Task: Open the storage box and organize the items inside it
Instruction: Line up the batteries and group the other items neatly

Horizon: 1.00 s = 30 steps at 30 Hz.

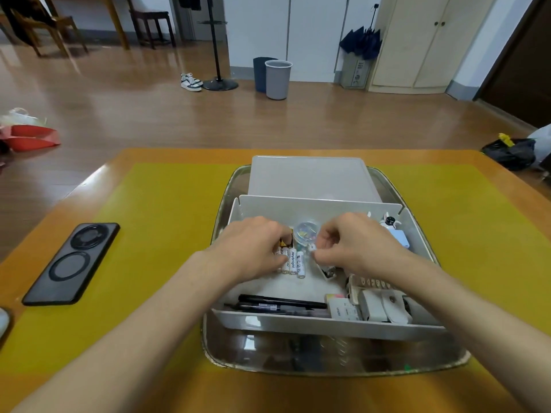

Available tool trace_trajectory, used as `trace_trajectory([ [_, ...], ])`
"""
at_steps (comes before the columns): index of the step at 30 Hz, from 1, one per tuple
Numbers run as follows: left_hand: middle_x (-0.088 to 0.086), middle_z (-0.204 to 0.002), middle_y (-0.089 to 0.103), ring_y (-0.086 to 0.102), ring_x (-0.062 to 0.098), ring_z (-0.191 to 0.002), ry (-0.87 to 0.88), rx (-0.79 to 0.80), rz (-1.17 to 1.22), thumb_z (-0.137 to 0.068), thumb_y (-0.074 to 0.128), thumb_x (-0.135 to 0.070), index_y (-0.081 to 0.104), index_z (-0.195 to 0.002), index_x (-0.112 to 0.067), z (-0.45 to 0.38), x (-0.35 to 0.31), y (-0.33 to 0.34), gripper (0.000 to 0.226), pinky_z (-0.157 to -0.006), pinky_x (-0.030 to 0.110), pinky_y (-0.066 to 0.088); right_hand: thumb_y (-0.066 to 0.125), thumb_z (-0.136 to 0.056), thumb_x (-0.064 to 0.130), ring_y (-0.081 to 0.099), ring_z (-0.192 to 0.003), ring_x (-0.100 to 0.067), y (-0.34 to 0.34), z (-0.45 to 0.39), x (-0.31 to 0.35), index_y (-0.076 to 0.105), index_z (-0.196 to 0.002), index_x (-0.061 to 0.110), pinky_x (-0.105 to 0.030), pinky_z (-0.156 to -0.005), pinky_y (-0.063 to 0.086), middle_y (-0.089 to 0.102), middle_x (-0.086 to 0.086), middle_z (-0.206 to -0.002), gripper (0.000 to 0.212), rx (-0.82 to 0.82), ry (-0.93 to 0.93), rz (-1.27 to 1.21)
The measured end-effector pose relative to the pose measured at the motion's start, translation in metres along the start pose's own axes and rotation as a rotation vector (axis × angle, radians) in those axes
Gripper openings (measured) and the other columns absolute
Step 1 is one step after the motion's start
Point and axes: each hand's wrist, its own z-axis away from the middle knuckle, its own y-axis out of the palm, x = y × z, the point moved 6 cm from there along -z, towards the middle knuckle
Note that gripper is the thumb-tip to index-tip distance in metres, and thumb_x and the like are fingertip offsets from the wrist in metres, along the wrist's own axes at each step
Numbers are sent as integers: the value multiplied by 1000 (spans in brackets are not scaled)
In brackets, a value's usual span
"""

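Observation:
The white storage box (316, 208) stands open on a clear tray (328, 357), its lid (310, 177) lying behind it. Inside lie several white batteries (293, 263) in a row, a round clear case of coloured pins (307, 234), black pens (280, 302), a small stapler (328, 272) and white pouches (384, 305). My left hand (253, 248) reaches into the box, fingers curled on the left end of the battery row. My right hand (351, 239) pinches a small white object (312, 248) just right of the batteries.
A black phone (71, 263) lies face down on the yellow mat (155, 234) to the left. A blue-and-white gadget (396, 234) sits in the box's right back corner. Beyond the table are wooden floor, bins (277, 79) and shoes (190, 81).

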Motion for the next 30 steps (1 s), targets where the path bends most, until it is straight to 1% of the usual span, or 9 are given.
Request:
trace_trajectory([
  [4, -12, -93, 68, 62, 15, -87, -2, -17, -12, -92, 55, -46, 65, -110, -34, 5, 2, -9, 24, -60, 30, 44, 72, -74, 31, 68, -69, -14, 4, -7, 0, 70, -82, 25, -30, -67, 54, 73, 7, -66, 11, -7, 46, -159],
  [7, -11, -95, 68, 62, 16, -89, -2, -10, -21, -93, 53, -46, 64, -107, -34, 8, 2, -8, 22, -64, 32, 49, 67, -77, 39, 67, -84, -21, 14, -11, 5, 69, -99, 34, -33, -68, 49, 74, 7, -83, 23, -50, -12, 70],
  [10, -9, -96, 68, 62, 17, -88, -9, 14, -41, -93, 50, -44, 63, -105, -32, 9, 4, -3, 22, -67, 35, 52, 63, -78, 46, 66, -90, -26, 27, -13, 12, 68, -100, 33, -34, -65, 41, 72, 4, -89, 26, -106, -80, 277],
  [14, -8, -97, 68, 62, 17, -87, -3, 14, -52, -92, 51, -44, 63, -104, -31, 8, 5, 3, 21, -61, 31, 45, 59, -86, 48, 66, -91, -29, 33, -9, 18, 68, -101, 30, -35, -64, 40, 70, -1, -91, 26, -152, -135, 386],
  [18, -8, -103, 67, 63, 19, -97, 40, 8, -34, -90, 58, -44, 63, -113, -33, 5, -3, 12, 26, -70, 33, 49, 62, -88, 38, 65, -102, -23, 8, -7, 4, 71, -107, 36, -33, -71, 46, 73, 8, -101, 21, -58, -148, 276],
  [22, -8, -105, 67, 61, 19, -101, 119, -17, -31, -86, 62, -51, 63, -114, -34, -3, -23, 23, 33, -71, 33, 46, 69, -85, 39, 56, -109, -14, -5, 5, -10, 67, -119, 46, -31, -71, 36, 53, 16, -96, 35, 120, -214, 348],
  [25, -6, -102, 69, 63, 21, -98, 133, -21, -62, -79, 65, -61, 65, -108, -30, -9, -36, 34, 42, -73, 33, 49, 66, -84, 31, 51, -109, -15, 3, 8, -9, 68, -113, 39, -33, -68, 43, 62, 11, -99, 31, 132, -304, 423],
  [27, -4, -97, 69, 63, 21, -94, 121, -33, -90, -76, 66, -64, 65, -101, -27, -12, -40, 40, 45, -70, 33, 50, 63, -84, 28, 52, -106, -19, 10, 5, -6, 69, -108, 35, -31, -66, 40, 63, 9, -104, 25, 130, -351, 469],
  [30, -6, -89, 66, 62, 20, -87, 95, -59, -82, -74, 69, -63, 60, -86, -28, -14, -38, 42, 38, -64, 32, 45, 64, -84, 26, 58, -98, -26, 12, 1, -6, 64, -86, 34, -32, -64, 37, 59, 5, -97, 8, 108, -371, 480],
])
